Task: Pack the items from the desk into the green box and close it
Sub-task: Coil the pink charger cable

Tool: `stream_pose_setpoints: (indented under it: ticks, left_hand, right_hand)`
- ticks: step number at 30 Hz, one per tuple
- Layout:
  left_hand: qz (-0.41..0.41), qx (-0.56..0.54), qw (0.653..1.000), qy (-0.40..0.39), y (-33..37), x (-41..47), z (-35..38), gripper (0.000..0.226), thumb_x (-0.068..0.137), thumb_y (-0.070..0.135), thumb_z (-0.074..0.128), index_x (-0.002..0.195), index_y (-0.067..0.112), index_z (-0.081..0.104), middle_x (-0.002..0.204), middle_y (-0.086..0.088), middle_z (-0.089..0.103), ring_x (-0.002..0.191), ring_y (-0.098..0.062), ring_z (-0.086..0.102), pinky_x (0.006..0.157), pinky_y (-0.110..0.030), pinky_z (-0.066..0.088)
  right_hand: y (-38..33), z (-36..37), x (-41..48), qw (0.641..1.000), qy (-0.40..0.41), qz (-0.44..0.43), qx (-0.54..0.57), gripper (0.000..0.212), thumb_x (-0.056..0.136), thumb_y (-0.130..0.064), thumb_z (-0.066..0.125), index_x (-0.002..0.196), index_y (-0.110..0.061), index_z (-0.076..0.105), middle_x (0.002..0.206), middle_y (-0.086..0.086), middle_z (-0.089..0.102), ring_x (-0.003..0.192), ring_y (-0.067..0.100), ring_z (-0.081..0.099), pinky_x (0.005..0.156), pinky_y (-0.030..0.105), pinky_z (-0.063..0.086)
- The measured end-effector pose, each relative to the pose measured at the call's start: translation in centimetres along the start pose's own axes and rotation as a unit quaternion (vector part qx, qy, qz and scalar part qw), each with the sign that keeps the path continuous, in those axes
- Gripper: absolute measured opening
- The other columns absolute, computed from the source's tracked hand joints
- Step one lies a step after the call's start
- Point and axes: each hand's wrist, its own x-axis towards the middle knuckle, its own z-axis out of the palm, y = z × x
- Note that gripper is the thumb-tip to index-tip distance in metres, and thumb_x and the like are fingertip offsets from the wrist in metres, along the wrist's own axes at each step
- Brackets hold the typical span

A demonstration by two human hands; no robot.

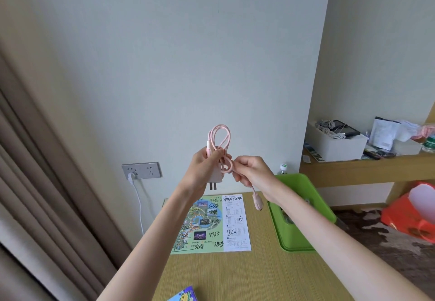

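- The left hand [202, 171], at the middle of the frame, curls round the white charger plug [215, 176] and the gathered loops of the pink cable [220, 136]. The right hand [249, 171] pinches a strand just beside it.
- The coil looks loose, so a slackened grip would likely let the loops spring apart.
- The connector end [257, 202] dangles below the right hand and could snag on the box rim.
- The green box [306, 197] stands open at right of centre on the desk [235, 277], partly hidden under the right forearm; its contents cannot be made out.
- A map leaflet [211, 223] and a colourful item [183, 295] at the bottom edge lie unpacked and could be overlooked.
- The wall socket [142, 171] and the red bag [409, 216] stand well aside; nothing blocks the way.
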Motion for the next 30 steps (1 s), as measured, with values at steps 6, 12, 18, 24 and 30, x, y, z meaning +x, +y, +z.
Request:
stream_pose_setpoints:
  ticks: [6, 12, 18, 24, 30]
  left_hand:
    - [-0.004, -0.031, 0.998, 0.055, 0.6, 0.0, -0.8, 0.020, 0.099, 0.014, 0.047, 0.085, 0.004, 0.058, 0.074, -0.009, 0.063, 0.057, -0.017, 0.052, 0.051, -0.028, 0.040]
    - [0.018, 0.044, 0.997, 0.061, 0.2, 0.1, -2.0, 0.011, 0.098, 0.010, 0.049, 0.100, 0.000, 0.054, 0.080, -0.010, 0.063, 0.062, -0.012, 0.060, 0.052, -0.023, 0.046]
    - [0.025, 0.184, 0.983, 0.004, -0.1, 0.2, -2.2, 0.010, 0.094, 0.006, 0.053, 0.102, 0.001, 0.056, 0.084, -0.009, 0.067, 0.068, -0.015, 0.065, 0.065, -0.026, 0.052]
    - [-0.025, 0.218, 0.968, -0.119, 0.5, -0.3, -1.5, 0.009, 0.092, 0.003, 0.057, 0.100, 0.001, 0.057, 0.087, -0.010, 0.068, 0.066, -0.014, 0.066, 0.057, -0.018, 0.050]
    - [-0.037, 0.167, 0.968, -0.182, 0.9, -0.9, -0.2, 0.010, 0.093, 0.004, 0.056, 0.102, 0.002, 0.059, 0.086, -0.007, 0.071, 0.065, -0.013, 0.063, 0.055, -0.018, 0.047]
  right_hand:
    - [-0.5, -1.9, -0.2, 0.996, -0.037, 0.052, -0.064, 0.014, 0.087, -0.021, 0.069, 0.081, -0.008, 0.069, 0.056, -0.005, 0.048, 0.050, 0.008, 0.040, 0.050, 0.021, 0.033]
    - [-2.1, -3.8, 0.4, 0.984, -0.072, 0.013, -0.162, 0.005, 0.085, 0.000, 0.068, 0.090, -0.001, 0.071, 0.073, 0.005, 0.065, 0.064, 0.008, 0.056, 0.061, 0.018, 0.045]
    - [-3.8, -4.7, 1.4, 0.946, -0.038, -0.065, -0.315, 0.007, 0.081, -0.010, 0.073, 0.081, -0.017, 0.074, 0.077, -0.001, 0.072, 0.075, 0.012, 0.061, 0.073, 0.025, 0.045]
    - [-5.8, -4.5, 2.5, 0.925, -0.018, -0.152, -0.348, 0.005, 0.082, -0.018, 0.074, 0.080, -0.022, 0.074, 0.086, -0.007, 0.067, 0.086, 0.016, 0.061, 0.083, 0.041, 0.048]
    - [-5.8, -3.2, 2.6, 0.898, -0.051, -0.126, -0.418, 0.009, 0.094, -0.027, 0.056, 0.086, -0.025, 0.057, 0.095, -0.006, 0.064, 0.092, 0.017, 0.062, 0.086, 0.044, 0.049]
